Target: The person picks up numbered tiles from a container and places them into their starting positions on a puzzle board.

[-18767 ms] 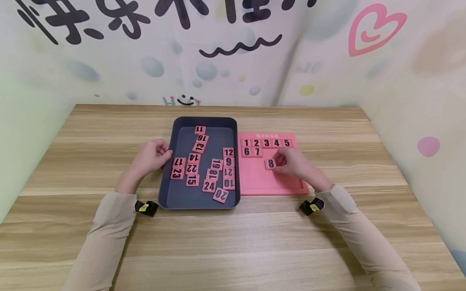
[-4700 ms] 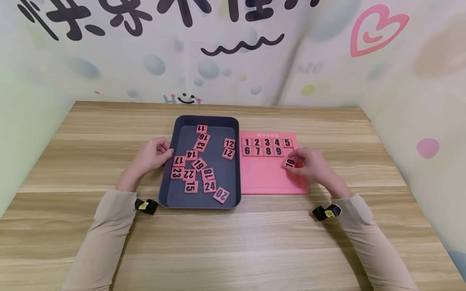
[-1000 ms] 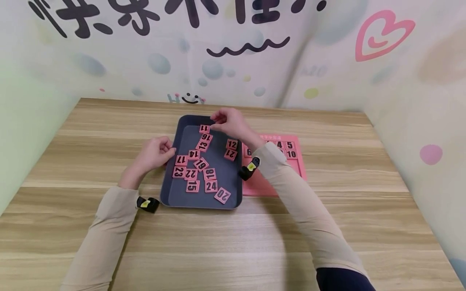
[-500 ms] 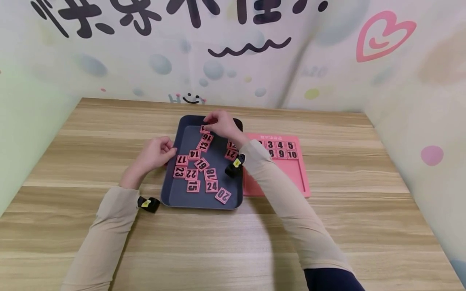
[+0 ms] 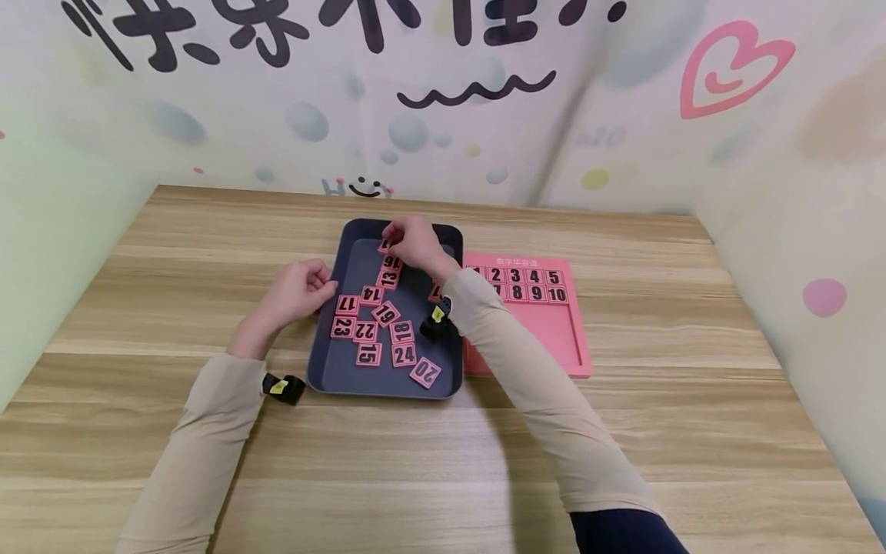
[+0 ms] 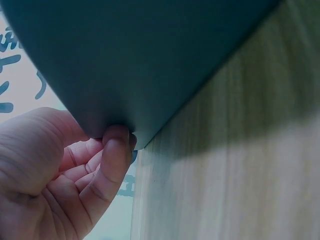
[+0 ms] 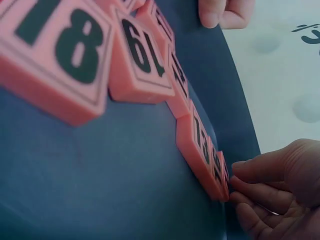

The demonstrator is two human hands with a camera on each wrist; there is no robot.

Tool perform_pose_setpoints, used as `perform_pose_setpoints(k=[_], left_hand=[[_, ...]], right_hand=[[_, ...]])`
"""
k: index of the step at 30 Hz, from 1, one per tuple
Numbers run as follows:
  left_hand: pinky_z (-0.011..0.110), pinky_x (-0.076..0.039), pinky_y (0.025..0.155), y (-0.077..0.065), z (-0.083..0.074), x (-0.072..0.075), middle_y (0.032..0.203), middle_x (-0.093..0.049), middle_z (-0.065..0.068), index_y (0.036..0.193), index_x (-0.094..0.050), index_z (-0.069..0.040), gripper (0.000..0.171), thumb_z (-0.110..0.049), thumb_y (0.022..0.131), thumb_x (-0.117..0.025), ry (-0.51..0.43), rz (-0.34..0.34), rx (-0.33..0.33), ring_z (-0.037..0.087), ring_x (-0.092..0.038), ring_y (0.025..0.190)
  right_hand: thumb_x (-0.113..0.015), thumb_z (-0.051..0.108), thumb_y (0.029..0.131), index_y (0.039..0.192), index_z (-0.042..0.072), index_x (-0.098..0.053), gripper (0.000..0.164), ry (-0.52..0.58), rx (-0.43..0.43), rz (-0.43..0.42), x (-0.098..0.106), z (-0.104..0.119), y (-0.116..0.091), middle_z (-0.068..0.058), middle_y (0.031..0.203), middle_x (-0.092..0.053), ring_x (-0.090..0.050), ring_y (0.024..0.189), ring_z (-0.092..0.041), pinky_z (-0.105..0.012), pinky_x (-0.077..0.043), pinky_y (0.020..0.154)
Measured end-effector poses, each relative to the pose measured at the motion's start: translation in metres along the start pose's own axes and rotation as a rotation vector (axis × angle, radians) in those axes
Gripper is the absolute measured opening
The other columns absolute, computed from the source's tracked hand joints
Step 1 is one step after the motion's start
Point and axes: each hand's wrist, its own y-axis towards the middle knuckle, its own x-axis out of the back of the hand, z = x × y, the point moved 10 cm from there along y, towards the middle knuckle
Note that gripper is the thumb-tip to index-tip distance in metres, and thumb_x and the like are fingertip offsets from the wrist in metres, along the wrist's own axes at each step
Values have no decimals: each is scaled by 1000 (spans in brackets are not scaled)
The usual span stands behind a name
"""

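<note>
The left hand (image 5: 294,292) pinches the left rim of the dark tray (image 5: 346,378), with thumb and finger on its edge. The right hand (image 5: 418,245) reaches over the tray, its thumb and fingers drawn to a narrow gap at the pink tile (image 5: 384,246) nearest the far edge; I cannot tell whether they grip it. That tile's number is partly covered.

Below it in the tray lie the 16 tile (image 5: 391,263) and the 13 tile (image 5: 388,278), then the 14 tile (image 5: 372,295) and the 19 tile (image 5: 386,313). More number tiles spread toward the near side, the 20 tile (image 5: 425,372) turned askew and nearest the right corner.

Just right of the tray, the pink board (image 5: 554,331) lies flat on the desk (image 5: 388,477). Its top two rows hold tiles, ending in 5 and 10; the right sleeve (image 5: 540,385) crosses the board's left part.
</note>
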Motion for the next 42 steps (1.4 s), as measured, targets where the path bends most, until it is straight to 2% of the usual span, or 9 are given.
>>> perform_pose_setpoints(k=[9,16,22,28,36,42], left_hand=[[23,-44,43,0,0,0,67,-58,13,79,-55,6,10,0,86,-57,-7,2,1,8,-49,48],[22,-44,42,0,0,1,67,-58,13,79,-55,5,10,0,87,-57,-8,-3,2,7,-49,47],[22,-43,42,0,0,2,67,-58,12,78,-54,5,10,0,87,-57,-10,-4,5,7,-48,47],[22,-43,42,0,-1,2,67,-58,12,79,-54,5,10,-1,87,-57,-11,-1,5,7,-48,47],[23,-43,43,-1,0,1,67,-58,12,79,-54,5,10,0,87,-57,-2,-3,-2,8,-49,46],[23,-43,42,-1,0,0,67,-58,13,79,-55,5,10,-1,87,-57,-10,2,-4,7,-48,46]], right_hand=[[-64,4,86,106,2,-65,21,-77,47,-30,-2,5,1,-10,101,-64,-58,87,-19,-28,-49,74],[-68,12,85,105,4,-65,22,-153,14,-57,-2,1,3,-8,100,-63,-58,84,-18,-28,-50,73],[-72,17,83,101,5,-66,22,-148,-5,-32,-1,-1,3,-7,94,-62,-56,79,-17,-27,-48,67],[-73,19,82,100,5,-67,24,-168,26,-19,-2,1,4,-7,91,-63,-56,76,-17,-25,-47,64],[-73,15,82,107,4,-63,29,-143,28,-11,2,6,-1,-8,96,-62,-56,81,-18,-27,-48,71],[-71,13,83,113,3,-62,33,-133,73,24,8,18,-13,-9,103,-62,-55,87,-18,-27,-48,76]])
